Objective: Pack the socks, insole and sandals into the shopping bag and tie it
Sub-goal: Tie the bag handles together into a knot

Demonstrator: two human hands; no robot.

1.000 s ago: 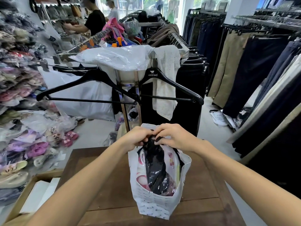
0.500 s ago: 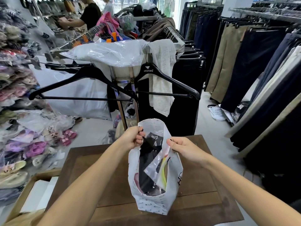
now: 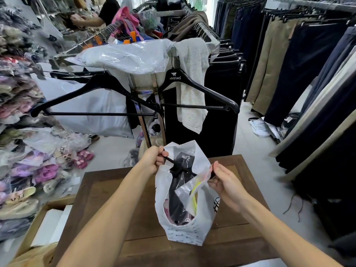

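Hands now apart: left hand and right hand fingers gripping black drawstring ends above white plastic shopping bag; tying starting.

"ARISTINO" is printed in white on the black hanger; "bitis" is seen on the black packet inside the bag.

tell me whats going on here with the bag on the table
A person is closing a white plastic shopping bag standing on a dark wooden table. The left hand and right hand each grip an end of a black drawstring stretched across its mouth. Packed items, including a clear packet with yellow inside, still show; no knot yet.
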